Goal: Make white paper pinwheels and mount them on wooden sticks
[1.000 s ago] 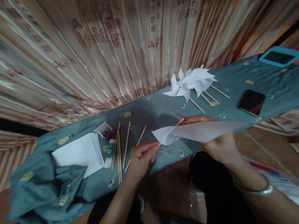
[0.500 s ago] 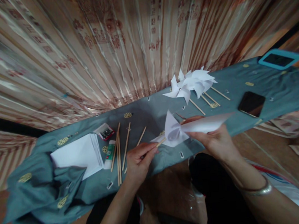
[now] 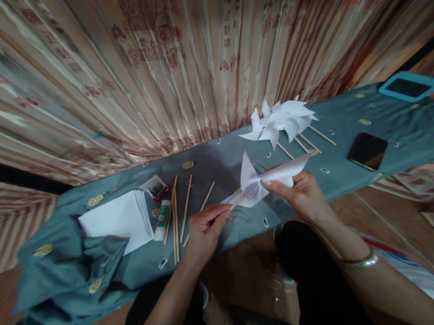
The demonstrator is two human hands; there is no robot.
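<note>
A white paper pinwheel [image 3: 250, 182] is held between my two hands above the table's front edge. My left hand [image 3: 205, 229] pinches a thin wooden stick [image 3: 237, 202] that runs up to the pinwheel. The thumb of my right hand [image 3: 302, 194] presses at the pinwheel's centre, with its other fingers behind the paper and partly hidden. More white pinwheels [image 3: 284, 119] on sticks lie in a cluster farther back. Just left of my left hand, several loose wooden sticks [image 3: 185, 208] rest on the cloth.
The table wears a grey-green cloth [image 3: 216, 157]. To the left are a paper stack [image 3: 115, 220], a glue stick [image 3: 162, 221] and a small packet of dark pins [image 3: 154, 188]. A phone [image 3: 368, 151] and a blue-framed device [image 3: 410, 87] lie right. A curtain [image 3: 196, 61] hangs behind.
My right thumb has moved left onto the pinwheel's centre, and the paper blade on the right has swung closer in. My left hand still grips the stick.
</note>
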